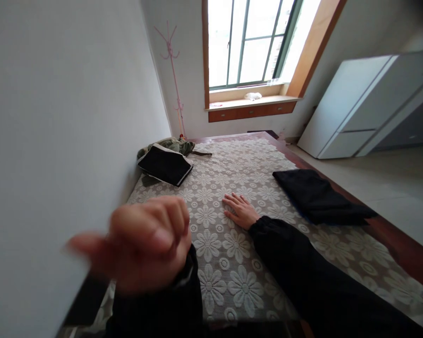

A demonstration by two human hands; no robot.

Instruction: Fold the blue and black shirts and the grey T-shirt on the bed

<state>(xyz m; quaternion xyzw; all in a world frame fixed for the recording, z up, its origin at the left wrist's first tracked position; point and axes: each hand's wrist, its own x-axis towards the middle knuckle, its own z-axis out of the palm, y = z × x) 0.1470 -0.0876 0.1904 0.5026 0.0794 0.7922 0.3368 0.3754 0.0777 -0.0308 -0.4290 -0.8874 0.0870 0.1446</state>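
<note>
The left hand (148, 239) is the nearest to the viewer, raised in the air above the near left corner of the desk (407, 251). Its fingers are curled into a loose fist, and one digit sticks out to the left, blurred; whether something is hidden inside the fist, I cannot tell. It touches nothing that can be seen.

A little farther, the right hand (240, 210) lies on the tablecloth (236, 281), around the middle of the desk, with the fingers slightly spread and pointing to the far left. Nothing is held in it; it only rests on the flower pattern.

To the right of this hand, well apart from it, the black cloth (320, 197) lies flat along the right edge of the desk. Its long axis goes roughly together with this edge, and its near end reaches over the wooden border. The right hand is clearly the nearer one to it, and the right sleeve (303, 263) passes just on the near side.

Farther, toward the far left corner, the black case (165, 165) lies tilted against the green bag (172, 144), close to the wall. Beyond the far edge stand the pink rack (174, 75) and the window (254, 42).
</note>
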